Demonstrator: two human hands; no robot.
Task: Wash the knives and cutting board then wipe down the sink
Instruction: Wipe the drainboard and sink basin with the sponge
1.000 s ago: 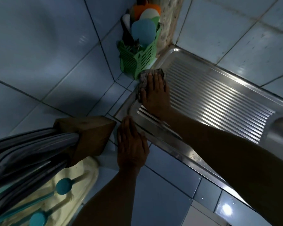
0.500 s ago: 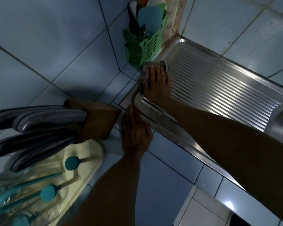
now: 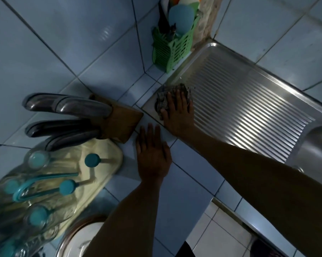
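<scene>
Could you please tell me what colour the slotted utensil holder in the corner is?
Green, seen clearly in the head view: utensil holder.

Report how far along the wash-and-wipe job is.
Looks done: knives sit back in the wooden block. In hand: right hand presses a cloth on the drainboard's corner; left hand rests flat on the counter. Left: the ribbed area and basin.

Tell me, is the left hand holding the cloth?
No, the left hand lies flat on the tiled counter; the right hand presses the cloth.
</scene>
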